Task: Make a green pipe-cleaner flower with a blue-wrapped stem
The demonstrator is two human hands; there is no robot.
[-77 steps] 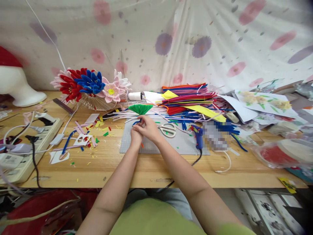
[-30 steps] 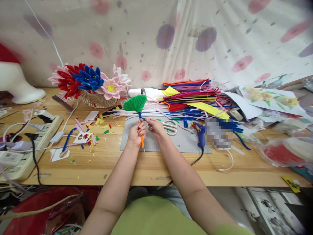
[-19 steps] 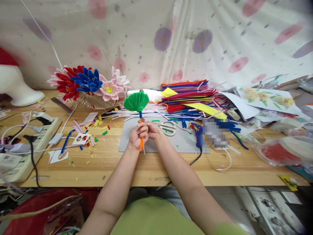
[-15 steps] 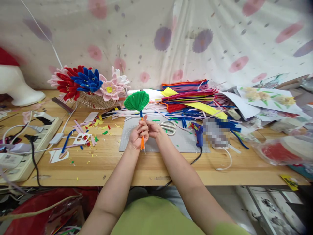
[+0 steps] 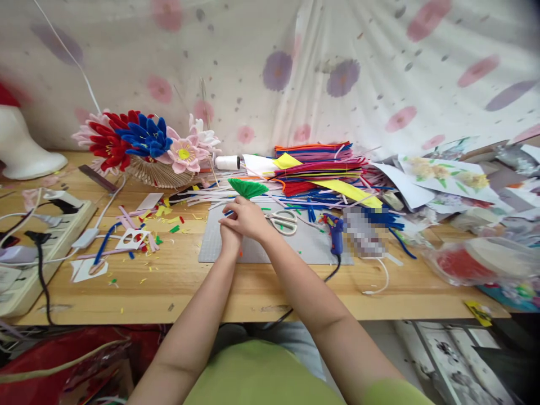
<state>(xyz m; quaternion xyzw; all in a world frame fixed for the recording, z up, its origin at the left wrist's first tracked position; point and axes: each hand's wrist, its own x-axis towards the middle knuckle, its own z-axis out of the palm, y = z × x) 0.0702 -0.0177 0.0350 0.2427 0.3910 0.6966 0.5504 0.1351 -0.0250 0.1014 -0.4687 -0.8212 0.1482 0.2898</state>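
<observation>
**Green fan-shaped piece held up above two stacked hands, over a grey mat**

Largest first: a pale hanging cloth (image 5: 236, 50), printed with pink and purple flowers, across the whole back. In front, a wooden table (image 5: 139, 292), cluttered along its far side.

On the table, centre, a grey mat (image 5: 314, 247), partly covered by hands and forearms. Far left of centre, a cluster of fuzzy flowers (image 5: 145, 138) in red, blue, pink and white. Behind the mat, bundles of coloured fuzzy sticks (image 5: 320, 169) piled on loose strands. At the left edge, a power strip (image 5: 63, 239) with plugs and cables.

Hands: right hand (image 5: 248, 218) laid over the left hand (image 5: 230, 236), touching it, both above the mat's left part. Left appears closed round the stem, though its fingers are mostly hidden. Right has bent fingers; whether they pinch anything, cannot tell.

The green fan piece (image 5: 248, 189) stands just past the right hand's knuckles, spread side up, base out of sight behind them.

Smaller: blue glue gun (image 5: 336, 235) on the mat's right part, cord toward the near edge. Pale-handled scissors (image 5: 280, 220) just beside the right hand. White spool (image 5: 225, 162) lying beyond the hands.

Smallest: yellow, red and green scraps (image 5: 162, 211) scattered left of the mat.
</observation>
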